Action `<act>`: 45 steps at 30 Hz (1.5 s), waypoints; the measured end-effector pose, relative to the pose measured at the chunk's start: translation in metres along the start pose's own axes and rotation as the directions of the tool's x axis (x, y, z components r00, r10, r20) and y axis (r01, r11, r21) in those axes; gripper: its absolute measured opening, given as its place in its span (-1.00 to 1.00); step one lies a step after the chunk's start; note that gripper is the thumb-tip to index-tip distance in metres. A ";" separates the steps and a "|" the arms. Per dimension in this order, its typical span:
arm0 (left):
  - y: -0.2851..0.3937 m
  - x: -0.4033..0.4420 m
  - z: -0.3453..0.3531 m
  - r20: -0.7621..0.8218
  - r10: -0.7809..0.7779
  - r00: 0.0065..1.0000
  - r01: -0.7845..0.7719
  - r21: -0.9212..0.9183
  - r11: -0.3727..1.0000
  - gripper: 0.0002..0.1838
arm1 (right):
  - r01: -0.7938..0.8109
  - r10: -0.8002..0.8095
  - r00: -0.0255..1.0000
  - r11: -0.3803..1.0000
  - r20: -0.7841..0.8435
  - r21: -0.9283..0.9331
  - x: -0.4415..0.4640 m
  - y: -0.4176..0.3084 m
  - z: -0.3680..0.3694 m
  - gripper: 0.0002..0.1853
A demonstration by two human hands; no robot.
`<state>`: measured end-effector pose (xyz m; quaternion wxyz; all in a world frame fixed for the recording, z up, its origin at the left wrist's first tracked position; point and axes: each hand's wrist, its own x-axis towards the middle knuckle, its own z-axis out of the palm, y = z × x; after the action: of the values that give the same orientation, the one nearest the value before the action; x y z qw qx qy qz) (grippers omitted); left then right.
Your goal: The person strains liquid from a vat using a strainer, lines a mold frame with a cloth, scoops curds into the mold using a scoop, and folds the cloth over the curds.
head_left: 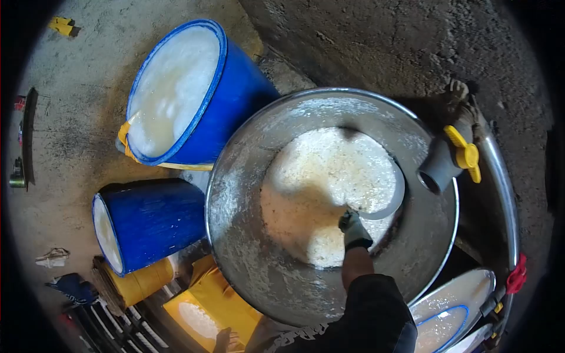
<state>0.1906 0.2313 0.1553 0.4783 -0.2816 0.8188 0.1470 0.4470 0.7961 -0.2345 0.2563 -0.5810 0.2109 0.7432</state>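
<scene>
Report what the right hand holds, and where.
The gloved right hand appears to hold the grey curved piece by its near edge; fingers' exact placement unclear.

1. From my end, I see a black shirt (pixel 372 306) on the body I am working through, plain and matt across the upper arm.
2. Its right sleeve (pixel 385 294) is short and loose, leaving the forearm bare.
3. Pale lettering (pixel 303 336) runs across the shirt's dark cloth; I can't read it.
4. My right hand (pixel 348 220) wears what looks like a glove (pixel 358 235), grey-green at the cuff and darker towards the fingers.
5. My left hand (pixel 228 341) shows bare fingers, partly cut off, with no glove I can make out.
</scene>
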 end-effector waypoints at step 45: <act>-0.407 0.236 0.012 -0.543 -0.278 0.793 -0.418 -0.815 0.401 -0.21 | -0.053 0.426 0.716 -0.757 -0.553 -0.652 -0.403 0.771 -0.099 -0.79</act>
<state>0.3540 -0.1630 -0.0432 -0.0514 -0.4885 0.7186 0.4923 0.1177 0.0794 0.1461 -0.6631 -0.2580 -0.3908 0.5840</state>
